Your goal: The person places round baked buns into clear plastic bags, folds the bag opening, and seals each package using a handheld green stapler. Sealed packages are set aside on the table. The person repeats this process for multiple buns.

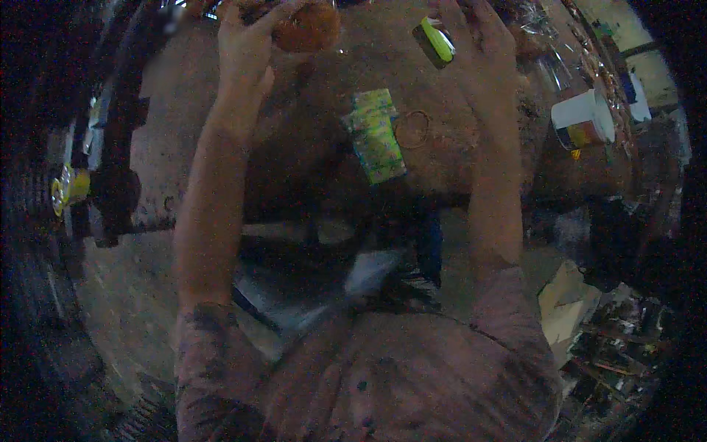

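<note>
At the top of the head view, my left hand (250,33) is closed against the side of a round orange-brown thing (309,29). Its fingers curl over the near edge, partly cut off by the picture's rim. My right hand (482,37) reaches to the top edge, its visible fingers apart and their tips partly out of view. Just left of it lies a small bright green and dark oblong thing (439,40), whose kind is unclear. Between my forearms a green and yellow patterned packet or strip (378,140) rests on the brown table, next to a thin rubber-band-like loop (413,130).
A white cup or tub (583,119) with a coloured print leans at the right of the table (302,96). Crumpled clear plastic (541,44) lies at the far right. Torn cardboard (567,302) and clutter are on the floor at lower right. A yellow thing (71,188) stands far left.
</note>
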Demonstrator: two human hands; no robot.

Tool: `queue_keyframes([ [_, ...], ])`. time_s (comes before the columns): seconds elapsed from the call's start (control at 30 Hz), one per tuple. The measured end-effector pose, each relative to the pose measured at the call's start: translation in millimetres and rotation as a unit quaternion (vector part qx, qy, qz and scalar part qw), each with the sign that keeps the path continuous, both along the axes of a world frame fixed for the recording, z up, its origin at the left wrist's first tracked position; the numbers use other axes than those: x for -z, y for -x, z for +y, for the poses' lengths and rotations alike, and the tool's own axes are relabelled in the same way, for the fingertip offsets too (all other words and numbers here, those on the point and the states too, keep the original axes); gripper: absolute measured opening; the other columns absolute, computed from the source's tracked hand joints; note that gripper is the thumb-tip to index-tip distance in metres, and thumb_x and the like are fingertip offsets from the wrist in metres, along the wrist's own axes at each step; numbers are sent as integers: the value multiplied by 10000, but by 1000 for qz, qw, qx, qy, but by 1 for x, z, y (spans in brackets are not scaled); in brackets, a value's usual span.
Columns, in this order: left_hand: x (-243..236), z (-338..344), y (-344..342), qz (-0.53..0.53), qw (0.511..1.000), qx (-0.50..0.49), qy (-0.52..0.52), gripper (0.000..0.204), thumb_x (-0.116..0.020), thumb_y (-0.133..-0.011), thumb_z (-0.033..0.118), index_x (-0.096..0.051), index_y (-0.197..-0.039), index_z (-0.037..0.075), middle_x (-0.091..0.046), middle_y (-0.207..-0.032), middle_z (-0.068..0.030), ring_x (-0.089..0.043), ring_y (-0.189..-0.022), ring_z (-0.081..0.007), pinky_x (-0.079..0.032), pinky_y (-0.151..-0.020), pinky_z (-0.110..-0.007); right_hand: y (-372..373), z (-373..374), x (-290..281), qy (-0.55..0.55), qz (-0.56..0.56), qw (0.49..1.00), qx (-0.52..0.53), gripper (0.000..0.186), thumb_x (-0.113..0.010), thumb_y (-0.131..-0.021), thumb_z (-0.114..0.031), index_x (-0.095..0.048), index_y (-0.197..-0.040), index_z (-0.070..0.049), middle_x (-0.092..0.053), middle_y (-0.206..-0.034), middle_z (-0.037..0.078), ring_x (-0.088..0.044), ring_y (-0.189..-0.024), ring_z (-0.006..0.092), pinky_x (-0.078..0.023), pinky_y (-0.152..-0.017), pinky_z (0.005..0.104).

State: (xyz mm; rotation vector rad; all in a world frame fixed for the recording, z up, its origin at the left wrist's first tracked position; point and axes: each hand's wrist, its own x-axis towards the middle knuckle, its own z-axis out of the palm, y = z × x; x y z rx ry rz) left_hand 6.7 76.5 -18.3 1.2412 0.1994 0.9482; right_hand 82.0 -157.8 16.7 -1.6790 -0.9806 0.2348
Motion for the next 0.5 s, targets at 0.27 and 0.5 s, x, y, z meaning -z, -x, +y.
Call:
queue_keyframes([
  [0.27, 7, 10, -10, 72, 994, -41, 73, 463, -803, -839, 124, -604, -1256, 135, -657, -1070, -32, -665, -971, -215, -573, -873, -357, 14, -64, 1, 184, -209, 947, -163, 385, -774, -826, -132, -674, -1194, -76, -622, -1213, 120, -594, -1140, 298, -473, -1001, 394],
  [0.5, 23, 5, -11, 54, 998, 23, -10, 402, -808, -831, 147, -605, -1157, 27, -642, -1068, -92, -652, -937, -190, -586, -751, -348, 4, -77, 30, 213, -295, 902, -231, 336, -731, -859, -175, -687, -1178, -79, -589, -1255, 152, -537, -1214, 354, -432, -1053, 456],
])
